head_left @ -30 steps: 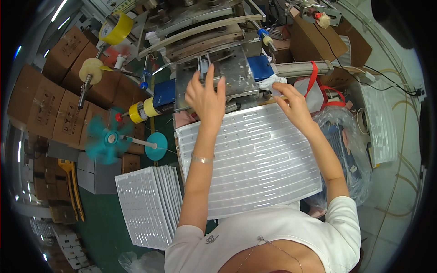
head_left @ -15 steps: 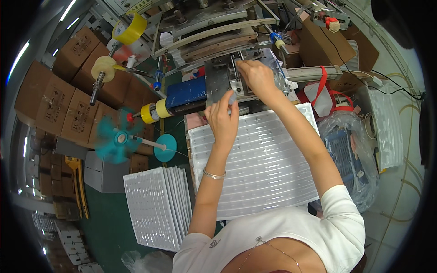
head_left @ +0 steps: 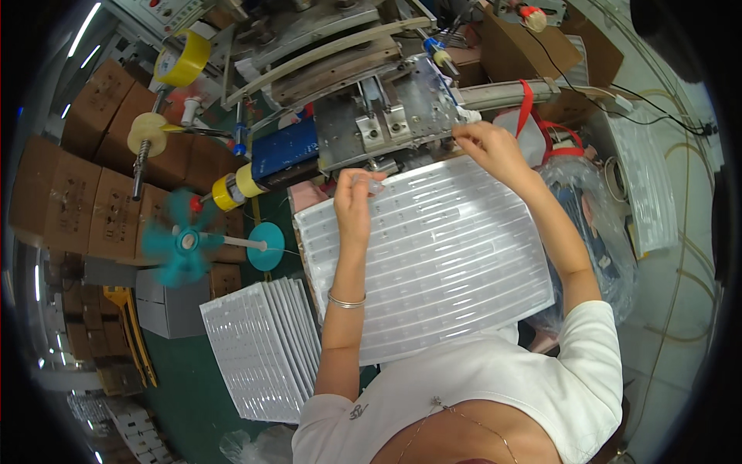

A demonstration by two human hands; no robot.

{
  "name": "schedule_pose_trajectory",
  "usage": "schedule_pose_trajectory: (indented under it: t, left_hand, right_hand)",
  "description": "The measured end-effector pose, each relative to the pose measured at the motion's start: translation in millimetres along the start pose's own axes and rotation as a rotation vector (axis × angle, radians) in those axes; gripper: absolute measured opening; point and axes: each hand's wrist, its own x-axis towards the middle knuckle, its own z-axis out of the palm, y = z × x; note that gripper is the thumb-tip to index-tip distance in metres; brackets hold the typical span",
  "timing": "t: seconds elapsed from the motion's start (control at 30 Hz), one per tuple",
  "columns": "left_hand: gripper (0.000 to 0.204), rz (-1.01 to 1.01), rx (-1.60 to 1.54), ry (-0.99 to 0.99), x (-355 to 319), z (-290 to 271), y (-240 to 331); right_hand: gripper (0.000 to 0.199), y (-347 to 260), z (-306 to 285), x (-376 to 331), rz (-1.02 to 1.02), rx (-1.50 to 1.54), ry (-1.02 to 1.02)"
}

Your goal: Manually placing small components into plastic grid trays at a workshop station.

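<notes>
My left hand [head_left: 355, 205] is raised over the far left part of a white ribbed plastic tray [head_left: 433, 263]. Its curled fingers hold a small translucent plastic piece [head_left: 375, 186], whose exact kind I cannot make out. My right hand [head_left: 497, 155] is closed, fingertips pinched at the front right corner of the machine's metal plate [head_left: 429, 100]; whatever they grip is too small or hidden to name. Between and beyond the hands, a metal fixture [head_left: 384, 131] with two blocks and upright rods sits on that plate.
Heavy machine bars [head_left: 325, 66] hang over the plate. Tape rolls [head_left: 183, 59] and a spinning teal fan [head_left: 187, 241] stand left. Several white trays [head_left: 251, 352] lean at the lower left, with cartons [head_left: 58, 197] behind. Right of the tray lies a clear plastic bag [head_left: 587, 232].
My right hand has left the fixture and moved right, to the plate's corner. My left hand has drawn back slightly from the fixture, still with the translucent piece. The view has shifted.
</notes>
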Motion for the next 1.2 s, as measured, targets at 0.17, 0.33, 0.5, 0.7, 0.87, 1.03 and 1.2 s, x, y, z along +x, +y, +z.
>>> schedule_pose_trajectory:
  t: [0.17, 0.33, 0.5, 0.7, 0.87, 1.03, 1.2]
  left_hand:
    - [0.013, -0.057, -0.125, -0.095, -2, 19, 3]
    - [0.010, -0.023, -0.096, -0.153, -3, 24, 5]
    - [0.011, -0.038, -0.086, -0.154, -9, 17, 7]
    - [0.010, -0.103, 0.229, -0.205, -12, 10, 4]
    - [0.014, 0.042, 0.517, -0.010, -24, -2, -4]
    - [0.024, 0.229, 0.679, 0.101, -23, -15, -2]
    - [0.029, 0.304, 0.980, 0.192, 15, 11, 41]
  right_hand:
    - [0.021, 46, 7, -69, -0.216, -0.307, -0.281]
    - [0.016, 66, 21, -89, -0.354, -0.435, -0.325]
    - [0.011, 54, 0, -65, -0.210, -0.165, -0.370]
    - [0.019, 41, 6, -23, 0.129, 0.394, 0.105]
    - [0.026, 38, 22, -15, 0.326, 0.673, 0.108]
    - [0.021, 21, 16, -12, 0.305, 0.868, 0.043]
    - [0.027, 9, 22, -2, -0.041, 0.586, 0.188]
